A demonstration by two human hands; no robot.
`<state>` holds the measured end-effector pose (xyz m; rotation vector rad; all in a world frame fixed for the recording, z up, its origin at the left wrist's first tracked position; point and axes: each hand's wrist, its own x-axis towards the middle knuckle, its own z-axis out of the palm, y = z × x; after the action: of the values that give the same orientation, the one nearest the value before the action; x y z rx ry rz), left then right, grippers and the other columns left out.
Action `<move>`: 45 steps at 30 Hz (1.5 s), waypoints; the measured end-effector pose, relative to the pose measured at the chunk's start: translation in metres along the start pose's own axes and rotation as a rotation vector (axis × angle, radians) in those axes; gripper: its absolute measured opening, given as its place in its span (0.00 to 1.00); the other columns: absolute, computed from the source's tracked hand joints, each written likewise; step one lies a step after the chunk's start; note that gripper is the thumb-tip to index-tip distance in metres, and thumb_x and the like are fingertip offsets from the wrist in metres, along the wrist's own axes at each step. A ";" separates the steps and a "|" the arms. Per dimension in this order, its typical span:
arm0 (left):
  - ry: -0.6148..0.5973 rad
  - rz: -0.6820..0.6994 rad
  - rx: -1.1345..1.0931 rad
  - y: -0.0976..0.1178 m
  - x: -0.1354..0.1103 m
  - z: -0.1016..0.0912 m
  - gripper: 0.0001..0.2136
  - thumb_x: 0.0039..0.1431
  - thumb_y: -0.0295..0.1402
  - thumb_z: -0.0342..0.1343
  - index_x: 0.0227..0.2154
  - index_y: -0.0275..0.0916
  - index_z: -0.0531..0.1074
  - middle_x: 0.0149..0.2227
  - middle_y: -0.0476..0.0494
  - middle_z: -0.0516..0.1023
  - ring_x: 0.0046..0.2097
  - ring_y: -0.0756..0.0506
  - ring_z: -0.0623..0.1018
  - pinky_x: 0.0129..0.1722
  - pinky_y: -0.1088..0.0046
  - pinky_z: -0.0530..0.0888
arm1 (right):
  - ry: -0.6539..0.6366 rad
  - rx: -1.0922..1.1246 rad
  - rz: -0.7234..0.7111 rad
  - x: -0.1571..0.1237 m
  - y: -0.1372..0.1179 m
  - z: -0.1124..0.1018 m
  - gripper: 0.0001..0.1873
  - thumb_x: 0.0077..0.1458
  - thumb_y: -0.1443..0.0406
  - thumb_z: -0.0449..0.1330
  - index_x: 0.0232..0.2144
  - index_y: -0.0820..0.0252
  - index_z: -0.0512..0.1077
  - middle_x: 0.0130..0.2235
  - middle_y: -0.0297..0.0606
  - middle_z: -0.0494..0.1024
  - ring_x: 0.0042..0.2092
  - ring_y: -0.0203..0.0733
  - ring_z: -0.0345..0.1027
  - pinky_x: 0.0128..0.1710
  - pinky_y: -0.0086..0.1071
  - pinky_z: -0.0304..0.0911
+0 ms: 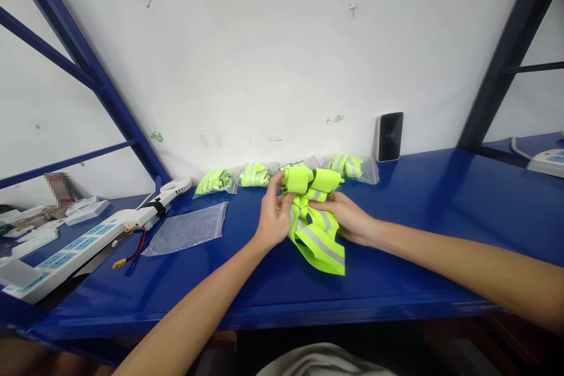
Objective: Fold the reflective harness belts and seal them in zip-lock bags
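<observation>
A fluorescent yellow reflective safety vest point(315, 235) with grey stripes is folded into a bunched strip on the blue shelf top point(423, 229). My left hand point(275, 212) pinches its upper folds from the left, and my right hand point(346, 217) grips them from the right. The vest's lower part hangs loose and rests on the shelf below my hands. Just behind my hands lie several similar vests sealed in clear plastic bags, including one point(215, 182) to the left and one point(348, 166) to the right.
An empty clear zip bag point(185, 228) lies left of my hands. Further left are a white power strip point(74, 252), red-and-black wires point(130, 252) and a small white fan point(176, 185). A black device point(390, 136) stands against the wall. Another power strip point(546, 161) sits far right.
</observation>
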<state>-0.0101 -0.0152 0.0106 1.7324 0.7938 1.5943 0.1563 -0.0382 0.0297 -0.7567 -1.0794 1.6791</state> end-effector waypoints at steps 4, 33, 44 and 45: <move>-0.021 0.032 0.054 0.001 0.000 -0.005 0.20 0.63 0.42 0.54 0.56 0.46 0.61 0.56 0.40 0.69 0.48 0.42 0.75 0.45 0.68 0.72 | -0.005 -0.016 -0.071 -0.001 -0.002 0.002 0.20 0.38 0.71 0.72 0.38 0.60 0.77 0.38 0.39 0.83 0.40 0.48 0.77 0.43 0.38 0.69; -0.027 0.067 0.144 -0.010 0.006 -0.013 0.12 0.56 0.28 0.57 0.44 0.42 0.67 0.44 0.44 0.74 0.37 0.48 0.76 0.29 0.77 0.70 | -0.129 0.112 0.047 -0.004 -0.025 -0.012 0.23 0.58 0.65 0.58 0.57 0.55 0.64 0.49 0.41 0.77 0.42 0.44 0.75 0.36 0.33 0.73; 0.069 -0.156 -0.103 0.001 0.008 -0.001 0.09 0.49 0.27 0.59 0.36 0.35 0.73 0.37 0.41 0.80 0.40 0.43 0.79 0.40 0.70 0.74 | -0.062 0.035 -0.019 -0.003 -0.013 -0.007 0.29 0.49 0.71 0.54 0.55 0.50 0.63 0.46 0.36 0.76 0.44 0.44 0.72 0.37 0.33 0.70; 0.072 -0.113 -0.062 0.002 0.006 0.002 0.10 0.50 0.26 0.58 0.37 0.35 0.73 0.38 0.41 0.80 0.41 0.43 0.79 0.41 0.69 0.74 | -0.078 0.021 -0.026 -0.002 -0.013 -0.008 0.29 0.50 0.71 0.54 0.55 0.50 0.62 0.46 0.36 0.76 0.45 0.44 0.72 0.38 0.34 0.69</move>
<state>-0.0079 -0.0121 0.0158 1.5669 0.8524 1.5958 0.1687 -0.0360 0.0384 -0.6662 -1.1192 1.7068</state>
